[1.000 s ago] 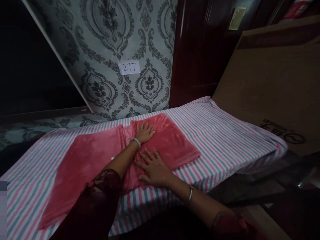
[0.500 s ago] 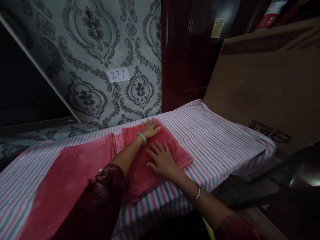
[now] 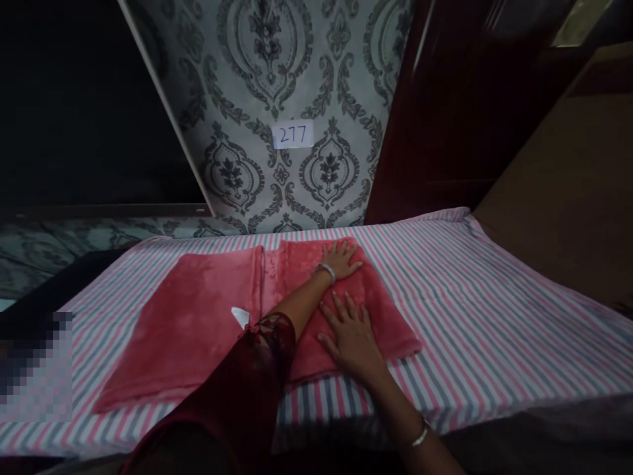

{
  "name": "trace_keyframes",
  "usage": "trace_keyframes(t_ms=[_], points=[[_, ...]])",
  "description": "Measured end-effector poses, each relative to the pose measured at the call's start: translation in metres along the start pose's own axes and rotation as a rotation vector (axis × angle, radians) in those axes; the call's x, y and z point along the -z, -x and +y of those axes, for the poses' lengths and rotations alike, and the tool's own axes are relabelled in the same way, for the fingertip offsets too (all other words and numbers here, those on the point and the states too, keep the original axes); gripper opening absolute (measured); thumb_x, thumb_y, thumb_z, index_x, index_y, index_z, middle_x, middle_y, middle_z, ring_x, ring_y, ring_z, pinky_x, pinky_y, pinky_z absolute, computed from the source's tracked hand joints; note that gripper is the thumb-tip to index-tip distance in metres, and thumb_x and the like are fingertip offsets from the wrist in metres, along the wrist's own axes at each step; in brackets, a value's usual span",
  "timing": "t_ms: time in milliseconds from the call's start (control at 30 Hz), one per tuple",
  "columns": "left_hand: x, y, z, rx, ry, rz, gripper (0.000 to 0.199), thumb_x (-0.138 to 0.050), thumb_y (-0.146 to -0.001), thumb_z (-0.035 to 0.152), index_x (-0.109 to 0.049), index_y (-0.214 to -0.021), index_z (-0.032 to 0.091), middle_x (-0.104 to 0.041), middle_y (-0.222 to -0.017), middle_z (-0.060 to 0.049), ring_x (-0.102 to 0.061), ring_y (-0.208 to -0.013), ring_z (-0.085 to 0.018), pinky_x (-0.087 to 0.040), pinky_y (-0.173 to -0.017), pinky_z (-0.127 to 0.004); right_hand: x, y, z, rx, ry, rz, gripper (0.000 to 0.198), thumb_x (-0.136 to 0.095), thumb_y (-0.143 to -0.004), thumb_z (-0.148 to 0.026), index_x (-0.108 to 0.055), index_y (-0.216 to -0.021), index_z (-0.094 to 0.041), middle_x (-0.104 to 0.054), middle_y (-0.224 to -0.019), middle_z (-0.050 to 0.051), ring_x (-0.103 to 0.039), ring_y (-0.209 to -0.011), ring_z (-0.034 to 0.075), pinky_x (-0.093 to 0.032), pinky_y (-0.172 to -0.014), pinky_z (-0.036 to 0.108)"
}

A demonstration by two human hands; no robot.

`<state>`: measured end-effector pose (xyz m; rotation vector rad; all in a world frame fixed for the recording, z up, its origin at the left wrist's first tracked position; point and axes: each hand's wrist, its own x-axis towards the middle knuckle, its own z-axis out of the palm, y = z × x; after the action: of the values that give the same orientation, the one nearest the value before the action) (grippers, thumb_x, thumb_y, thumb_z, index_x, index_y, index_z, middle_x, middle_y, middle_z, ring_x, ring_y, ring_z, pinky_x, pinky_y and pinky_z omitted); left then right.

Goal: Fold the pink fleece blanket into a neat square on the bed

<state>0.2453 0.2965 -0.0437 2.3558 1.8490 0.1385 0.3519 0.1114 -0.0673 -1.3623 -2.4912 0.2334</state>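
A plush red-pink blanket [image 3: 208,303] lies on a table, folded in from both sides, with a narrow strip between the two folded parts. My left hand [image 3: 341,260] rests flat on the far part of its right fold, fingers spread. Nearer to me, my right hand [image 3: 353,336] also lies flat on that fold, fingers apart. Neither hand grips the fabric. A small white tag [image 3: 241,317] sticks out beside my left sleeve, on the left fold. My left forearm hides part of the blanket's middle.
A striped cloth [image 3: 475,316] covers the table. Behind it is a patterned wall with a paper label [image 3: 293,134] reading 277. A dark screen [image 3: 89,105] stands at the left, a dark red door panel [image 3: 445,112] at the back right, and a cardboard box [image 3: 573,191] at the right.
My view has swung to the left, so the whole left fold and more of the dark screen show. Both hands stay flat on the right fold, in nearly the same places.
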Motion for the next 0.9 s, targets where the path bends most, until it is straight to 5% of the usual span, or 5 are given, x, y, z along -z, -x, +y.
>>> trace_keyframes(t_ms=[200,333,533,700,900], points=[[0.026,0.002,-0.006,-0.009,0.041,-0.092,0.076,-0.029,-0.096,0.066,-0.023,-0.162,0.03,-0.019,-0.171,-0.004,-0.016,-0.157,-0.032,-0.015,-0.124,-0.062,-0.001,-0.001,0.004,0.008,-0.001,0.013,0.066,-0.055,-0.098,-0.057,-0.041,-0.157,-0.033,-0.024,-0.169,0.009,-0.018,-0.155,0.037,-0.016,-0.12,0.066],[0.043,0.03,-0.027,0.03,0.023,-0.031,0.075,-0.036,-0.096,0.062,-0.026,-0.162,0.029,-0.024,-0.17,-0.008,-0.014,-0.157,-0.034,-0.008,-0.125,-0.062,-0.002,-0.003,0.006,0.022,0.005,0.02,0.066,-0.053,-0.098,-0.058,-0.04,-0.158,-0.032,-0.024,-0.169,0.01,-0.018,-0.155,0.037,-0.015,-0.119,0.067],[0.023,0.079,-0.06,0.112,-0.042,-0.002,0.076,-0.036,-0.096,0.064,-0.028,-0.162,0.026,-0.016,-0.171,-0.013,-0.009,-0.158,-0.035,-0.008,-0.124,-0.063,-0.002,-0.004,0.004,0.016,0.002,0.016,0.065,-0.055,-0.098,-0.055,-0.04,-0.157,-0.032,-0.025,-0.168,0.01,-0.018,-0.155,0.037,-0.014,-0.12,0.066],[0.012,0.079,-0.063,0.116,-0.046,-0.011,0.074,-0.036,-0.098,0.06,-0.027,-0.162,0.024,-0.014,-0.171,-0.014,-0.009,-0.158,-0.035,-0.007,-0.123,-0.063,0.002,-0.006,0.003,0.003,-0.025,-0.007,0.065,-0.054,-0.098,-0.056,-0.041,-0.157,-0.031,-0.026,-0.168,0.01,-0.016,-0.156,0.036,-0.015,-0.121,0.065],[0.037,0.086,-0.062,0.096,0.021,-0.028,0.063,-0.042,-0.098,0.049,-0.038,-0.157,0.028,-0.027,-0.168,-0.012,-0.021,-0.156,-0.031,-0.018,-0.123,-0.058,0.031,-0.003,0.042,0.029,-0.152,0.137,0.051,-0.056,-0.095,-0.032,-0.057,-0.145,-0.018,-0.053,-0.151,0.014,-0.043,-0.144,0.028,-0.03,-0.121,0.05]])
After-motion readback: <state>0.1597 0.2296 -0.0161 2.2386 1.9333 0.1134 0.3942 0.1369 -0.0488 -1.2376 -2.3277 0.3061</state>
